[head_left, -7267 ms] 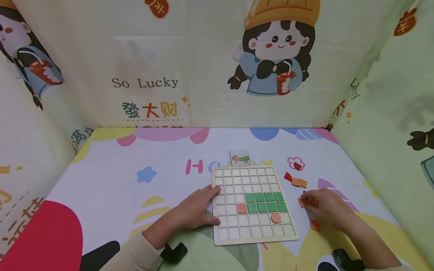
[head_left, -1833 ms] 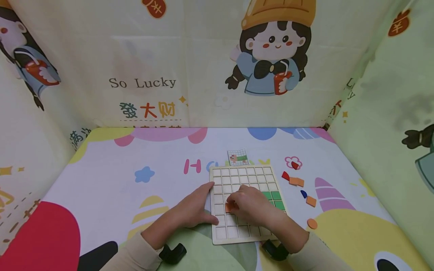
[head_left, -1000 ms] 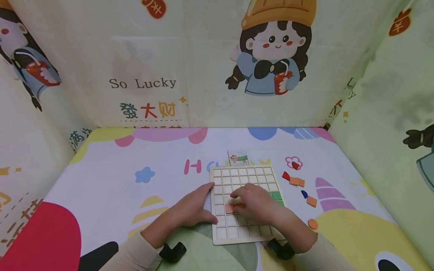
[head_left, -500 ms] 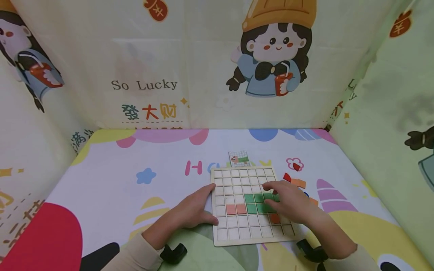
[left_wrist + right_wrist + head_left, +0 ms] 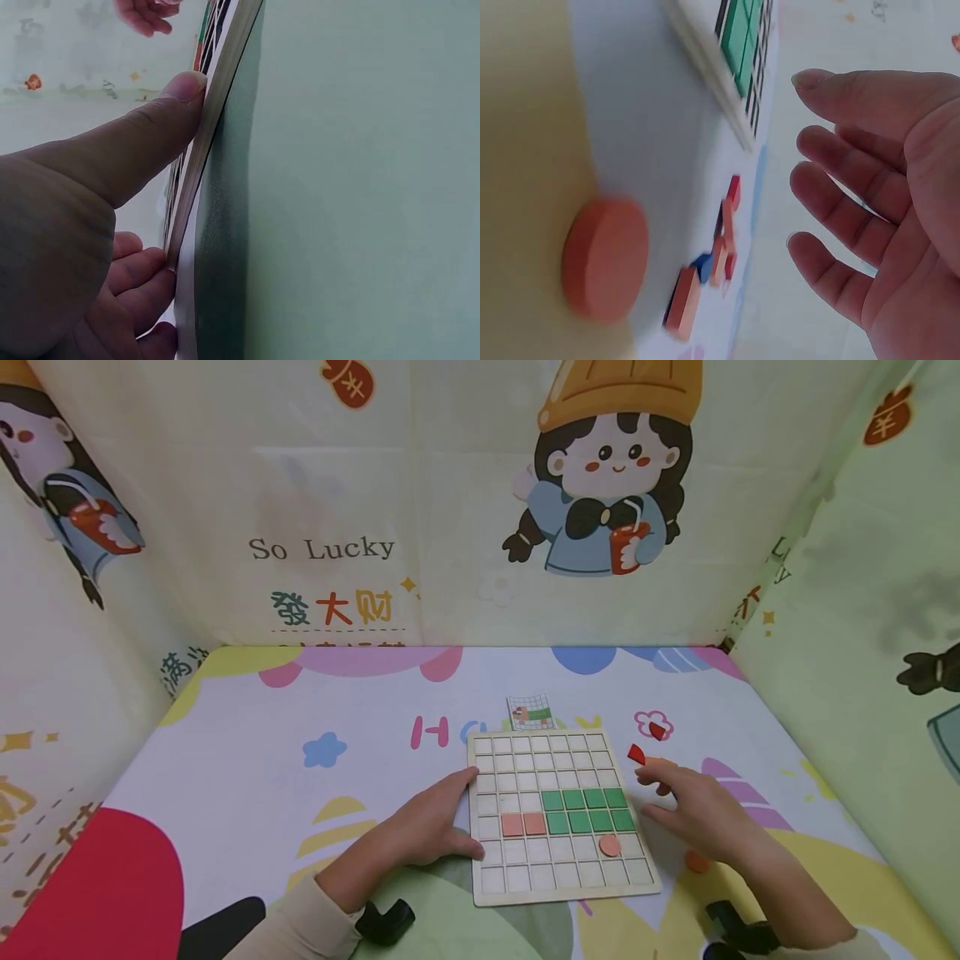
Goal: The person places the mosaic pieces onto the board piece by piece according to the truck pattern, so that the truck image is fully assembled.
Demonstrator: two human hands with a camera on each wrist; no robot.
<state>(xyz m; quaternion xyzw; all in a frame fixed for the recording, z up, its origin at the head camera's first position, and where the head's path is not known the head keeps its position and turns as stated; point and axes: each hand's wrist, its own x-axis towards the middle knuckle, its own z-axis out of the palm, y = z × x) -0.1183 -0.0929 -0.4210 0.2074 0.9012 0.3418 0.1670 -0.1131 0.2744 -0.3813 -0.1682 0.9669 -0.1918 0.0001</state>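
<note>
A pale wooden grid board (image 5: pixel 540 875) lies on the table, bearing two rows of green square tiles (image 5: pixel 588 810). To their left sit two salmon square tiles (image 5: pixel 512 824) side by side, and a salmon disc (image 5: pixel 610 845) lies in a cell below the green rows. My left hand (image 5: pixel 435 822) rests against the board's left edge; its extended thumb (image 5: pixel 161 124) presses the rim and the other fingertips touch the side. With nothing held, my right hand (image 5: pixel 693 806) hovers over the loose pieces beyond the board's right edge, its fingers relaxed and apart.
Right of the board lie red wedge pieces (image 5: pixel 636 752), several orange square pieces (image 5: pixel 684 307), a blue piece (image 5: pixel 703 268) and an orange disc (image 5: pixel 607 259). A small picture card (image 5: pixel 531 713) stands behind the board's far edge. Printed cloth walls (image 5: pixel 450 485) enclose the table.
My right hand brought an orange square tile from the right side, set it left of the first salmon tile, released it and moved back right. My left hand stayed at the board's edge.
</note>
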